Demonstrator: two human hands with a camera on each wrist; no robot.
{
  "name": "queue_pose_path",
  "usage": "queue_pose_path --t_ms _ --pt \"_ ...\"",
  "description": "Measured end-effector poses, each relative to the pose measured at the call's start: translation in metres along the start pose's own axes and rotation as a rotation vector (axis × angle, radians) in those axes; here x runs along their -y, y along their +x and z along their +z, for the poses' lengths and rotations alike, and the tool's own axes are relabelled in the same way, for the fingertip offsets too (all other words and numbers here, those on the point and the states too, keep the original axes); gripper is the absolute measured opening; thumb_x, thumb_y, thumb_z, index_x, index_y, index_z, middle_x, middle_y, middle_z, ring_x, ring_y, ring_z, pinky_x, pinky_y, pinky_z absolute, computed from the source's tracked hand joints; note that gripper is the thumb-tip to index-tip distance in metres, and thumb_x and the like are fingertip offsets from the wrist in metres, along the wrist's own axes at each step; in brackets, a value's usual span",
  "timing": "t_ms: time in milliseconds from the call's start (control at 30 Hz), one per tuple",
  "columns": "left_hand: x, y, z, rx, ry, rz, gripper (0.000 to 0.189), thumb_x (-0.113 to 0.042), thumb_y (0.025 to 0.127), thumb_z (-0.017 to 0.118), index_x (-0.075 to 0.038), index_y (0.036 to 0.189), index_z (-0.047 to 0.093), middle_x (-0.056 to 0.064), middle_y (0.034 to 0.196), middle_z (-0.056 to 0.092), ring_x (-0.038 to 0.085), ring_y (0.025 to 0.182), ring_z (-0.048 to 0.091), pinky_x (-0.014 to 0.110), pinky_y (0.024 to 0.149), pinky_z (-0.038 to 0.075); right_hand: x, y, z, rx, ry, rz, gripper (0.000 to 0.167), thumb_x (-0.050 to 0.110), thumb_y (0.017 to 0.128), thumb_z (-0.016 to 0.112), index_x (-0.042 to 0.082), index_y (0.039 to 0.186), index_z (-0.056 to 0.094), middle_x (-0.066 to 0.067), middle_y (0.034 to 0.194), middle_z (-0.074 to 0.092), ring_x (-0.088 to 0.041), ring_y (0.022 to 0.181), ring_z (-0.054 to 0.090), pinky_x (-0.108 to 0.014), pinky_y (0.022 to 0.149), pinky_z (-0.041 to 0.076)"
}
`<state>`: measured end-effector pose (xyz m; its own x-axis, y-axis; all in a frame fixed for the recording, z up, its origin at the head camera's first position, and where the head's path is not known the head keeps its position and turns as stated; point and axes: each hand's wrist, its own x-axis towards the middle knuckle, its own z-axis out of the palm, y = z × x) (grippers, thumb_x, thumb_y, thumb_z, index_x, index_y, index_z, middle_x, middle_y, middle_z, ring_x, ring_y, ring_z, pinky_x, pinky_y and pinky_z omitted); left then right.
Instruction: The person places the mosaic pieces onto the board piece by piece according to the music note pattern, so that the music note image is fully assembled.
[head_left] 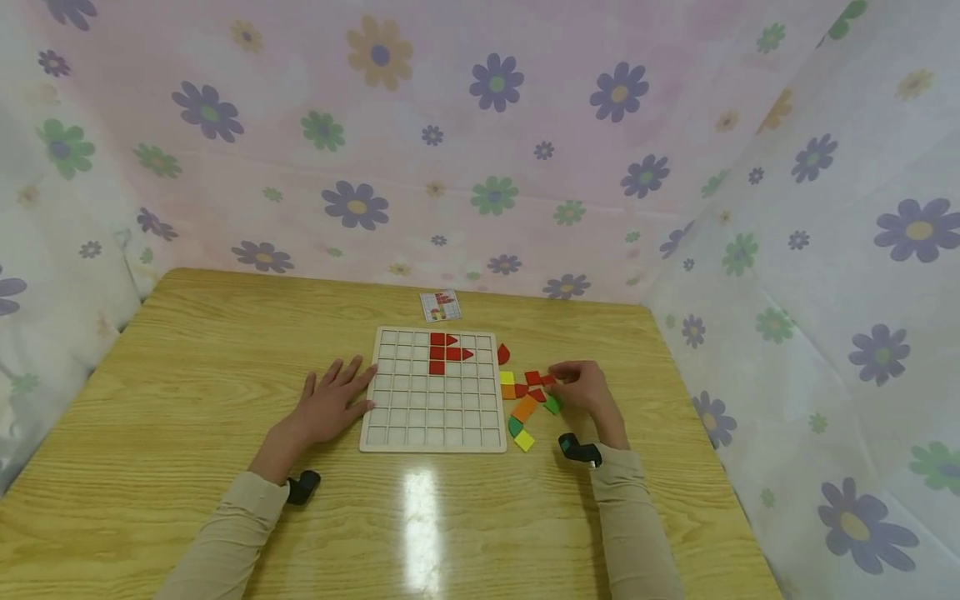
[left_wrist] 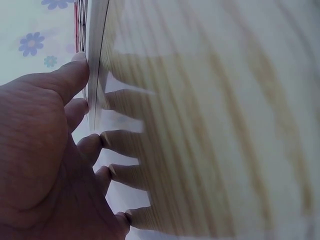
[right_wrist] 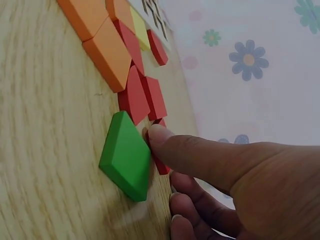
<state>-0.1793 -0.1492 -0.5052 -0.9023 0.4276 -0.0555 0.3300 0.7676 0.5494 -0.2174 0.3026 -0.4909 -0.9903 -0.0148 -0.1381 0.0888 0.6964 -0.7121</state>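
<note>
A wooden grid board lies on the table, with several red pieces set in its upper cells. My left hand rests flat on the table with fingers spread, thumb and a fingertip against the board's left edge; the left wrist view shows this edge close up. To the right of the board, my right hand pinches a small red block between thumb and fingers. Part of that block is hidden by the thumb in the right wrist view. Beside the thumb lies a green piece.
Loose orange, yellow, red and green pieces lie along the board's right side. A small pattern card sits beyond the board. Flowered cloth hangs behind the table and along its sides.
</note>
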Motion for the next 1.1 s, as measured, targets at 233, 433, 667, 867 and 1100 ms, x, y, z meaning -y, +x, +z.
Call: queue_pose_path --t_ms 233,433,667,867,1100 --pt "0.002 0.000 0.000 0.004 -0.013 -0.002 0.064 -0.034 0.106 0.055 -0.008 0.160 0.033 0.025 0.167 0.018 0.053 0.152 0.009 0.079 0.112 0.001 0.001 0.000 0.002 -0.022 0.013 0.035 0.031 0.011 0.091 0.078 -0.004 0.117 0.074 -0.024 0.117 0.069 -0.032 0.102 0.063 -0.036 0.083 0.052" --pt "0.001 -0.001 -0.001 0.004 -0.016 -0.006 0.063 -0.033 0.106 0.055 -0.007 0.160 0.033 0.025 0.167 0.019 0.053 0.152 0.010 0.079 0.113 0.002 0.001 -0.001 0.005 -0.048 0.035 0.052 0.032 0.012 0.089 0.079 -0.005 0.116 0.073 -0.024 0.118 0.068 -0.031 0.099 0.062 -0.033 0.080 0.051" --pt "-0.001 -0.001 -0.002 0.003 -0.009 -0.005 0.063 -0.034 0.106 0.055 -0.008 0.160 0.033 0.024 0.166 0.020 0.053 0.152 0.010 0.079 0.113 0.003 -0.002 0.001 0.007 -0.082 0.075 0.081 0.033 0.016 0.089 0.081 -0.004 0.114 0.073 -0.021 0.112 0.069 -0.025 0.086 0.058 -0.027 0.071 0.049" --pt "-0.001 -0.001 -0.002 0.002 -0.018 -0.008 0.063 -0.032 0.106 0.055 -0.008 0.160 0.034 0.024 0.166 0.019 0.053 0.152 0.010 0.078 0.113 0.002 -0.001 0.001 0.009 -0.104 0.089 0.073 0.030 0.016 0.091 0.079 -0.006 0.109 0.072 -0.020 0.106 0.071 -0.024 0.085 0.064 -0.025 0.070 0.051" --pt "0.001 -0.001 -0.001 0.008 -0.021 -0.012 0.063 -0.031 0.106 0.055 -0.008 0.160 0.032 0.024 0.167 0.018 0.052 0.152 0.009 0.078 0.113 0.001 0.003 0.000 0.013 -0.127 0.074 0.017 0.022 0.015 0.091 0.079 -0.004 0.101 0.075 -0.018 0.099 0.073 -0.026 0.086 0.068 -0.027 0.072 0.054"
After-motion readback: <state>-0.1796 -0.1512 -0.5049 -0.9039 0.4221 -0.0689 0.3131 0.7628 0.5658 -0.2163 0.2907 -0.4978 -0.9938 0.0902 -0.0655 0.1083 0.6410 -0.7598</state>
